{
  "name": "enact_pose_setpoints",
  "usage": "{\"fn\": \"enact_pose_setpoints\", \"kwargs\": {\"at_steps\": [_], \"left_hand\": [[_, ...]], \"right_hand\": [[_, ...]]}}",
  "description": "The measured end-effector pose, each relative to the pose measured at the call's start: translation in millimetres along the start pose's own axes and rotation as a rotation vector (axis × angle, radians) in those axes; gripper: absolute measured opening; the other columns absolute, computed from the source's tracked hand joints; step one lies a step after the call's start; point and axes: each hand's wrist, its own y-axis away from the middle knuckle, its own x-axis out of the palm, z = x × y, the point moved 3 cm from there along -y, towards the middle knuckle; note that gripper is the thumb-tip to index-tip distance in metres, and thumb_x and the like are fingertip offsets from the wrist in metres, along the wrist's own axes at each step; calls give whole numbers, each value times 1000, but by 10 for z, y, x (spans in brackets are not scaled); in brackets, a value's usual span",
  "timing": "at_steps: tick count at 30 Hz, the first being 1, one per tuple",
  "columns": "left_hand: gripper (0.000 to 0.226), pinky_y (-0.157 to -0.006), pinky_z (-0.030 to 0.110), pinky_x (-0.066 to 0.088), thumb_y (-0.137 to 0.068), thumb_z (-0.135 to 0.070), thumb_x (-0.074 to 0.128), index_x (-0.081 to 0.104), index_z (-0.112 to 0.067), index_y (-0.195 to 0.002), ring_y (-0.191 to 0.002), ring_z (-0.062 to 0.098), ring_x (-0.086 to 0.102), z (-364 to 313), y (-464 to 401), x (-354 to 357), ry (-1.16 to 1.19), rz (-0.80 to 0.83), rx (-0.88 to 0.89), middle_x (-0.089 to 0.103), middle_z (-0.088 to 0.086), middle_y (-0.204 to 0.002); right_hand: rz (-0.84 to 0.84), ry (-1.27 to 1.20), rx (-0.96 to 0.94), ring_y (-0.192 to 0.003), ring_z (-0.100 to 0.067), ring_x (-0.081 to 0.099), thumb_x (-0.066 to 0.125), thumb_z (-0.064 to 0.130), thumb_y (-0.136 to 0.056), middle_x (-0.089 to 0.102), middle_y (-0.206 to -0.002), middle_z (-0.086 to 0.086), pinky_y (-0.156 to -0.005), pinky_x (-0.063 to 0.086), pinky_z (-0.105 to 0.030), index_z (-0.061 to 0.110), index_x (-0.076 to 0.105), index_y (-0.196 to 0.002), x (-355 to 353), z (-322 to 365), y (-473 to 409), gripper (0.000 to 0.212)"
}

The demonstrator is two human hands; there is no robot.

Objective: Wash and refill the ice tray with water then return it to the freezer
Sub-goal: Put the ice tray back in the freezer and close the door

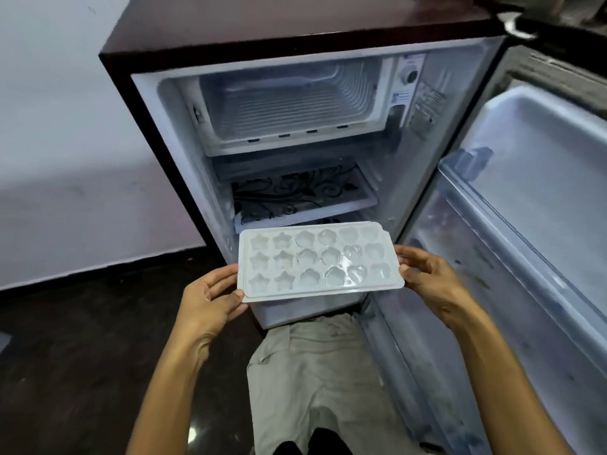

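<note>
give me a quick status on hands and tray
Left hand and right hand grip the white plastic ice tray by its ends. Level, before the open freezer compartment. Path clear.

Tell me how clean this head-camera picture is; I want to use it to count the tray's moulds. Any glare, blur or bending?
Head view: glare sits on the right-hand moulds of the ice tray, washing out their shapes; the star moulds at left read clearly. The wide lens bows the fridge edges, and the open door at right is smeared and soft.

One ice tray (320, 261) — eighteen moulds, two hands, one fridge (295, 37), one patterned shelf (302, 195)
</note>
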Motion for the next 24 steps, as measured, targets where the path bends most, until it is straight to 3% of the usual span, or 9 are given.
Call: {"fn": "enact_pose_setpoints", "kwargs": {"at_steps": [3,7,13,16,20,24], "left_hand": [[39,-61,18,57,-85,12,56,59,-15,-113,-88,10,64,-99,-176,114,8,-53,1,64,-8,-98],[37,-64,20,58,-86,12,55,59,-16,-109,-89,11,64,-271,-423,198,28,-90,9,65,1,-106],[37,-66,17,56,-88,9,53,58,-14,-117,-91,9,63,-634,-892,258,30,-112,100,65,-1,-109],[37,-61,11,54,-90,9,49,55,-9,-123,-88,7,62,-805,-1154,295,19,-142,158,63,3,-113],[36,-60,9,52,-93,8,44,52,-7,-124,-80,5,60,-1054,-1410,374,27,-181,249,63,-3,-97],[35,-57,9,52,-94,8,43,51,-4,-126,-86,11,59,-1296,-1666,417,50,-236,300,60,0,-100]], "right_hand": [[33,-9,-16,-85,-16,61,49,-7,-93,64,-98,-8,-71,54,-14,10,61,-114,18,121,-359,30],[54,-18,-36,-77,-3,65,46,-6,-95,68,-96,0,-64,51,-9,12,62,-114,65,327,-755,31],[58,-24,-107,-91,-11,60,44,-4,-96,64,-112,-7,-68,51,-6,5,57,-126,170,700,-1362,33],[67,-31,-130,-96,-14,60,44,-4,-96,65,-113,-8,-79,51,-15,5,58,-125,261,932,-1600,33],[74,-55,-174,-97,-14,61,43,-6,-95,66,-107,-6,-85,51,-18,5,58,-122,330,1255,-1830,33],[73,-104,-179,-95,-13,62,44,-6,-95,67,-99,-2,-80,53,-16,6,60,-119,376,1516,-2059,32]]}}
